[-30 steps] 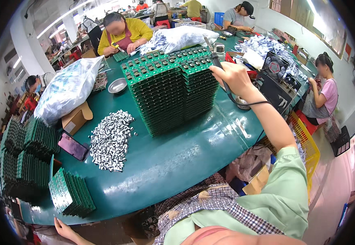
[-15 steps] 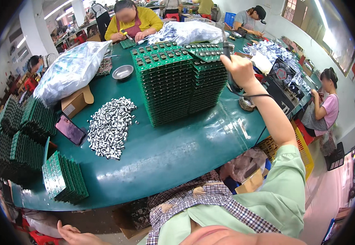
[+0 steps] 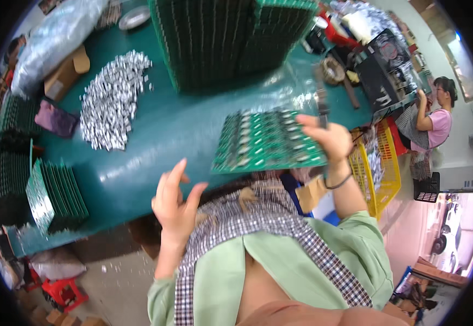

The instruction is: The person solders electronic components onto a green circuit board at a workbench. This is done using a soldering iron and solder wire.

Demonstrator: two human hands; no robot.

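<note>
My right hand (image 3: 329, 142) grips the right edge of a green circuit board panel (image 3: 269, 141) set with rows of small components. The panel is held over the near part of the table. A soldering iron (image 3: 321, 98), blurred by motion, points up from the same hand. Left of the panel, my left hand (image 3: 174, 204) is open and holds nothing, thumb and fingers apart. Beyond the panel rises a tall stack of green circuit boards (image 3: 214, 49). A heap of small silver metal parts (image 3: 111, 103) lies on the table to the left.
On the green table (image 3: 155, 152) stand more board stacks (image 3: 54, 193) at left, near a phone (image 3: 56, 118), a cardboard box (image 3: 65, 73) and a plastic bag (image 3: 57, 41). A metal dish (image 3: 134, 18) sits farther back. Right of me are a yellow crate (image 3: 380, 168) and a seated person (image 3: 437, 117).
My view has tipped down. My right hand has come from the top of the stack toward me with a board panel. My left hand has risen from the lower left toward the panel.
</note>
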